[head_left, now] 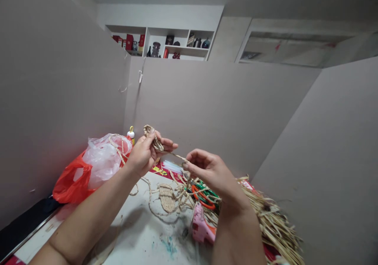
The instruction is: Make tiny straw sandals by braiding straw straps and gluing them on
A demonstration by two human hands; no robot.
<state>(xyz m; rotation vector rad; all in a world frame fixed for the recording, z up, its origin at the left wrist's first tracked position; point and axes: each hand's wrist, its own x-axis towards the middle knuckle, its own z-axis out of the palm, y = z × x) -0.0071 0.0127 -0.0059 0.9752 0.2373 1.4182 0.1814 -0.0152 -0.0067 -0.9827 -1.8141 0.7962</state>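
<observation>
My left hand (147, 152) is raised above the table, fingers closed on a braided straw cord (153, 138) whose looped end sticks up over my knuckles. A thin straw strand (178, 157) runs from it to my right hand (208, 170), which pinches that strand between thumb and fingertips. Below my hands a small woven straw sole (167, 197) lies on the white table (141, 237), with loose cord curling round it.
A red and clear plastic bag (91, 166) sits at the left, a yellow-capped glue bottle (130, 134) behind it. A pink glue gun (201, 227), orange and green scissors (203, 196) and a heap of raw straw (274, 221) lie at the right. Grey partition walls surround the table.
</observation>
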